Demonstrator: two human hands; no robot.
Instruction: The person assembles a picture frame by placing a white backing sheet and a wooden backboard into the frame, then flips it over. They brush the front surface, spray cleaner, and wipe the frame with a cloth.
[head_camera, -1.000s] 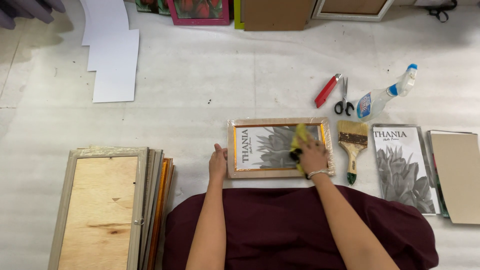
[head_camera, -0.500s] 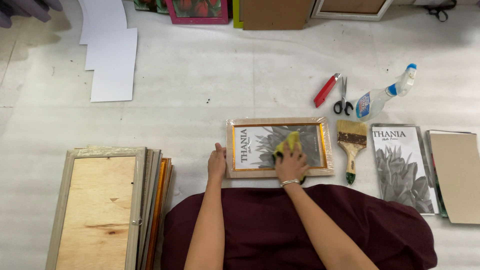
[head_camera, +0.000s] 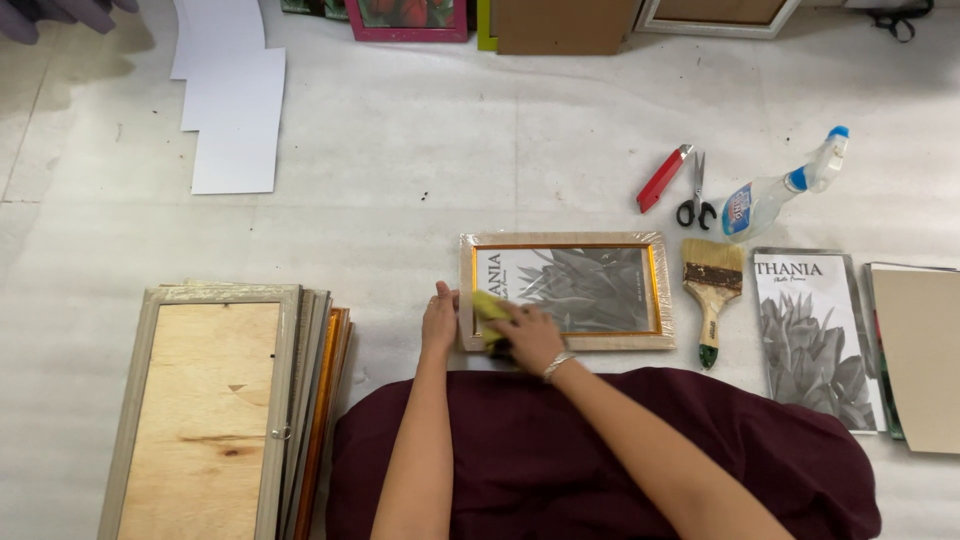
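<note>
The right hand (head_camera: 527, 335) has swept its yellow cloth (head_camera: 487, 305) across the glass of the small picture frame (head_camera: 565, 290): 1 s ago it was at the frame's right end, half a sec ago near the middle, and now it sits at the near-left corner. So the wipe has covered the pane from right to left, prob. one full pass. The fingers are curled down flat over the cloth and press it on the glass; how tight the grip is I can't tell, since the hand hides most of it.

The left hand (head_camera: 438, 320) hasn't shifted. It lies with fingers loosely together against the frame's left edge, steadying it and holding nothing.

The frame lies flat on the floor right in front of the person's lap, w/ the grey leafy print showing under the glass. The paintbrush (head_camera: 711, 290), scissors (head_camera: 696, 195), red cutter (head_camera: 663, 178), spray bottle (head_camera: 785, 188) and loose print (head_camera: 815, 335) to the right lie as before, as does the stack of frames (head_camera: 215, 410) to the left.
</note>
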